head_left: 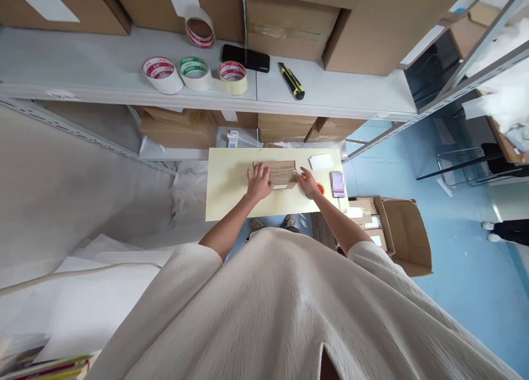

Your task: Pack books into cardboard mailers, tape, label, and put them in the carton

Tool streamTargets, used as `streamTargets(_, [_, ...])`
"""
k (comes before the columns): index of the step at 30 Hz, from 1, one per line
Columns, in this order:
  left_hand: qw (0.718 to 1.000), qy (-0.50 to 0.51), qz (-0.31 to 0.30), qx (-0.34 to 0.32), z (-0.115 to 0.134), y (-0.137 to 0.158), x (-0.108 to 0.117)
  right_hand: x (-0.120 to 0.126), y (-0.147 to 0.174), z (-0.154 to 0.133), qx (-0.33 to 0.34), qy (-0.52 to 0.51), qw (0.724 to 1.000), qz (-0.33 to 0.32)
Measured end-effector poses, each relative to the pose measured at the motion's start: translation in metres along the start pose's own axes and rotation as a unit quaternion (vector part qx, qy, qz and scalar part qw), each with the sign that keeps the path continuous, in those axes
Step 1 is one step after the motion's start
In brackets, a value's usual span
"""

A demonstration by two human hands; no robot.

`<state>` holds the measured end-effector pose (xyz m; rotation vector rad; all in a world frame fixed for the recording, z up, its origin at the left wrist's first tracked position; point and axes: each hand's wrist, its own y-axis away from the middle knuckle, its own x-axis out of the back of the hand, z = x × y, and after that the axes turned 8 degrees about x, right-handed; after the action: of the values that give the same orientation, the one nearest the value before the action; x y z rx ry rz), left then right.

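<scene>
A brown cardboard box [283,172] with clear tape along its top lies on the pale yellow table [227,190]. My left hand [259,182] rests on the box's left end, fingers spread over the top. At the right end is my right hand [306,182], its fingers closed around a small orange-red object [303,177] that is mostly hidden. Right beside that wrist sits a roll of tape [321,188] with a yellow and red ring, partly covered by the arm.
A white card [320,161] and a lit phone [338,184] lie on the table's right. Several tape rolls [194,73], a black phone [245,58] and a yellow-black utility knife [291,81] lie on the shelf [107,65] above. An open carton [407,234] stands on the floor.
</scene>
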<state>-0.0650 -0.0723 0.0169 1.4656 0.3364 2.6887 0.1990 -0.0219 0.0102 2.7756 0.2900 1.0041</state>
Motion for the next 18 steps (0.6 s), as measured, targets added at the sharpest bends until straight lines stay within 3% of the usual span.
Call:
streamTargets(4, [1.0, 0.01, 0.007, -0.007, 0.028, -0.015, -0.001, 0.033, -0.014, 0.033, -0.02, -0.006, 0.999, 0.041])
streamTargets(9, [0.999, 0.015, -0.009, -0.048, 0.084, -0.038, -0.012, 0.077, -0.033, 0.074, -0.057, 0.044, 0.997, 0.011])
streamTargets(14, [0.995, 0.038, -0.041, -0.086, 0.146, -0.063, -0.044, 0.108, -0.061, 0.109, -0.023, 0.13, 0.99, -0.045])
streamTargets(18, [0.993, 0.058, -0.074, -0.075, 0.176, -0.077, -0.076, 0.116, -0.092, 0.135, 0.024, 0.185, 0.978, -0.097])
